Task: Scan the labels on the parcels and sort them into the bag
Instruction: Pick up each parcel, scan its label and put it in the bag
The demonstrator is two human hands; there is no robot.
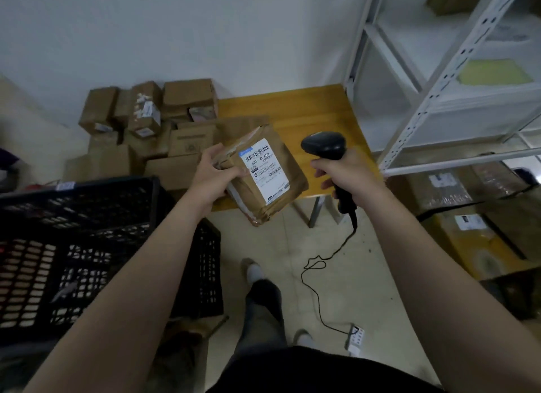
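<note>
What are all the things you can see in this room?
parcel: one, brown with white label, in the left hand
scanner: one, black, in the right hand
cable: one, black, from scanner down to floor
table: one, yellow wood, by the wall
boxes: many, brown, piled at the table's left
crates: two it seems, black, at left
shelf: one, white, at right
left hand: one, bare, grips the parcel
right hand: one, bare, grips the scanner

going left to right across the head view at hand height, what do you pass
black plastic lattice crate → left hand → brown paper-wrapped parcel with white label → black handheld barcode scanner → white metal shelving rack
</note>
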